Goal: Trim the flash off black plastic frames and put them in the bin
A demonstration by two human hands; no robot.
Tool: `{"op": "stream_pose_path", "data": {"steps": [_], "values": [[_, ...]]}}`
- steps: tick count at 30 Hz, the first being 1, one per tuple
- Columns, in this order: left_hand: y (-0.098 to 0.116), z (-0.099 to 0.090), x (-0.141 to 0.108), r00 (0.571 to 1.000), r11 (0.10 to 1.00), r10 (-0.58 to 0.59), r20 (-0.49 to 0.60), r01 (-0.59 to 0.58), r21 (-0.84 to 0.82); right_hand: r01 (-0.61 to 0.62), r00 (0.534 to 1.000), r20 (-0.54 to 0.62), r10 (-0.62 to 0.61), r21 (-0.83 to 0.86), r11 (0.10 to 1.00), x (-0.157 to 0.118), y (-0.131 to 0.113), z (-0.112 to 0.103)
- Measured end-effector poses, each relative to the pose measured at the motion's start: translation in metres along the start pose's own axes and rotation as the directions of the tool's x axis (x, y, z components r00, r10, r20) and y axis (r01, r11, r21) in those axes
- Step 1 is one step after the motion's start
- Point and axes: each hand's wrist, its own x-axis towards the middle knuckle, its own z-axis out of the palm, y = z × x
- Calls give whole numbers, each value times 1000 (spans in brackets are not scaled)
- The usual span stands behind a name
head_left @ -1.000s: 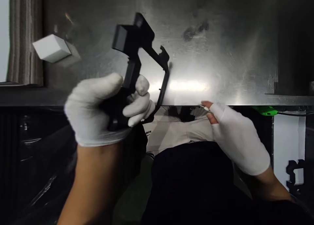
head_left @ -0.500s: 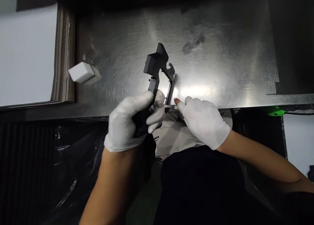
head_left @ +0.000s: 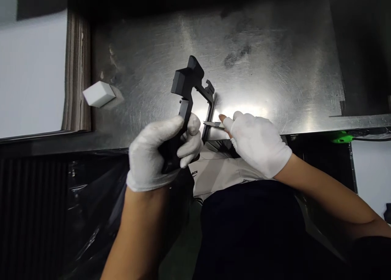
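My left hand (head_left: 161,149), in a white glove, is closed around a black plastic frame (head_left: 185,82). The frame stands tilted up, with a blocky upper end, an open middle and small pins along its inner edge. Part of it is hidden behind my fingers. My right hand (head_left: 258,143), in a white glove with bare fingertips showing, grips a small craft knife (head_left: 214,124). Its thin, pointed blade juts left to the frame's right-hand bar; whether it touches I cannot tell. The knife's handle is hidden in my hand.
Behind the frame lies a scratched metal tabletop (head_left: 269,68), its front edge just beyond my lap. On the left are a white block (head_left: 99,94) and a thick stack of sheets (head_left: 33,72). A bright green object (head_left: 342,137) sits under the table edge at right.
My right hand has risen slightly, and the knife blade now shows against the frame's side bar. The frame and my left hand have shifted a little to the left in view.
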Motion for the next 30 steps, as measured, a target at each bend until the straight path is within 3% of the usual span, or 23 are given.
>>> {"op": "stream_pose_path", "data": {"steps": [4, 10, 13, 16, 19, 23, 26, 28, 30], "values": [[1, 1, 0, 1000, 1000, 10, 24, -10, -15, 49, 996, 68, -50, 26, 998, -1, -6, -2], [-2, -2, 4, 998, 999, 33, 53, -32, -27, -62, 996, -65, 67, 84, 995, 5, 7, -5], [-4, -11, 8, 994, 995, 70, 81, -64, -73, -24, 998, -59, 37, 200, 980, -3, 19, -8], [-11, -29, 9, 990, 977, 95, 100, -74, -198, -117, 987, -79, 140, 247, 962, -8, 31, -2], [-30, -49, 7, 993, 918, 118, 21, -101, -384, -135, 962, -185, 203, 327, 935, -3, 42, 8], [-58, -65, 0, 977, 801, 190, -93, -209, -561, 32, 918, -355, 179, 515, 857, 5, 40, 14], [-68, -64, -7, 959, 735, 268, -93, -266, -623, 129, 899, -375, 226, 721, 681, 2, 21, 19], [-69, -57, -12, 933, 695, 358, -43, -297, -654, 150, 934, -272, 232, 887, 436, -2, 4, 27], [-71, -45, -16, 905, 682, 424, 42, -288, -672, 165, 972, -180, 154, 981, 101, -4, -12, 40]]}}
